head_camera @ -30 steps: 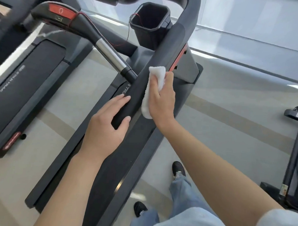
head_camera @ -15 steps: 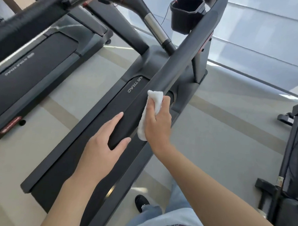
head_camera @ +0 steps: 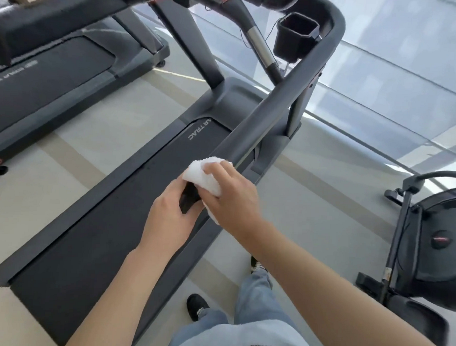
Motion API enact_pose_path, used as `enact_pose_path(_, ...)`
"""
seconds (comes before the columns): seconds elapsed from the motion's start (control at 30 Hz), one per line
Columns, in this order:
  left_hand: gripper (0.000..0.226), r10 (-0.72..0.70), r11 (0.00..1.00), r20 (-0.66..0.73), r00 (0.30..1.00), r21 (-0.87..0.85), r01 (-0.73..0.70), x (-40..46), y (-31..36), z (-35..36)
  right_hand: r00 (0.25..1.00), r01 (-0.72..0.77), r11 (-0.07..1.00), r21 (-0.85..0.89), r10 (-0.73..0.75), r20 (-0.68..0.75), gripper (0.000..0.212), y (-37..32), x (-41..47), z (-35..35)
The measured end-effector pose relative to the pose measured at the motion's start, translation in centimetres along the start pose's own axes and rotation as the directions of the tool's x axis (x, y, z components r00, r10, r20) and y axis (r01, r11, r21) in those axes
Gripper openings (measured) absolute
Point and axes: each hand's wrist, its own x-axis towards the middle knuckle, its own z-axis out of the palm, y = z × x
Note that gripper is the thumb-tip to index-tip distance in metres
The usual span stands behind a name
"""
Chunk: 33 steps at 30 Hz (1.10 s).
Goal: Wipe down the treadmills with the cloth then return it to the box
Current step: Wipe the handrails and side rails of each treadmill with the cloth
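Observation:
A white cloth [head_camera: 204, 175] is pressed over the near end of the dark right handrail [head_camera: 274, 101] of the treadmill [head_camera: 109, 233] below me. My right hand [head_camera: 231, 196] grips the cloth from the right side. Wrapped around the rail's end tip, my left hand [head_camera: 167, 217] sits just below and left of the cloth, its thumb close to it. The box is nowhere in view.
A second treadmill [head_camera: 50, 81] stands to the left, its padded rail [head_camera: 59, 11] crossing the top left. A black cup holder [head_camera: 295, 37] hangs by the console. Another exercise machine [head_camera: 427, 249] stands on the floor at right. My legs and shoes [head_camera: 197, 307] are below.
My right hand has slid the cloth down the handrail toward its near end, until it meets my left hand at the tip. The camera has pulled back.

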Motion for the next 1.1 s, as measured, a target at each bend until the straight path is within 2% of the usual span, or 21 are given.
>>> enact_pose_path(0.07, 0.059, -0.006, 0.998, -0.015, 1.0, -0.057, 0.005, -0.1, -0.2, 0.1, 0.998, 0.057, 0.995, -0.078, -0.056, 0.009, 0.028, 0.6, 1.9, -0.4)
enact_pose_path(0.1, 0.063, 0.001, 0.997, -0.022, 1.0, -0.076, -0.003, -0.1, -0.3, 0.1, 0.999, 0.032, 0.994, -0.101, -0.032, 0.004, 0.029, 1.1, 3.5, -0.9)
enact_pose_path(0.23, 0.068, 0.02, 0.997, -0.029, 0.999, -0.08, -0.022, -0.4, -0.3, 0.1, 0.983, -0.181, 0.947, -0.264, 0.18, -0.028, 0.034, 5.0, 11.8, -3.9)
enact_pose_path(0.33, 0.067, 0.02, 0.999, -0.048, 0.999, -0.048, -0.022, -0.7, -0.2, 0.3, 0.969, -0.236, 0.903, -0.358, 0.249, -0.011, 0.035, 6.6, 15.2, -5.2)
enact_pose_path(0.43, 0.067, 0.012, 0.998, -0.067, 0.998, -0.054, -0.015, -0.8, -0.1, 0.6, 0.98, -0.165, 0.909, -0.384, 0.195, 0.04, 0.037, 5.8, 14.2, -4.8)
enact_pose_path(0.57, 0.066, 0.003, 0.997, -0.096, 0.995, -0.081, -0.011, -0.3, 0.0, 1.0, 0.996, 0.065, 0.965, -0.256, -0.048, 0.073, 0.032, 2.5, 8.5, -2.3)
enact_pose_path(0.67, 0.055, -0.006, 0.993, -0.15, 0.989, -0.115, -0.012, 0.4, 0.9, 1.6, 0.978, 0.208, 0.963, -0.174, -0.206, 0.029, 0.03, 1.4, 6.4, -1.0)
enact_pose_path(0.77, 0.048, -0.002, 0.993, -0.167, 0.986, -0.116, -0.018, 1.6, 2.5, 2.3, 0.936, 0.341, 0.92, -0.193, -0.352, -0.023, 0.035, 3.4, 8.0, -1.4)
enact_pose_path(0.87, 0.046, 0.003, 0.998, -0.166, 0.986, -0.067, -0.014, 3.4, 4.1, 3.2, 0.938, 0.318, 0.92, -0.23, -0.341, -0.066, 0.039, 7.9, 11.5, -3.3)
enact_pose_path(0.97, 0.043, 0.04, 0.995, -0.199, 0.979, 0.101, -0.021, 5.0, 5.4, 4.2, 0.964, 0.208, 0.936, -0.285, -0.246, -0.104, 0.045, 13.8, 16.4, -5.9)
enact_pose_path(1.1, 0.045, 0.021, 0.967, -0.257, 0.966, 0.252, 0.046, 6.7, 6.4, 4.9, 0.976, 0.148, 0.944, -0.294, -0.187, -0.11, 0.044, 19.0, 22.1, -8.5)
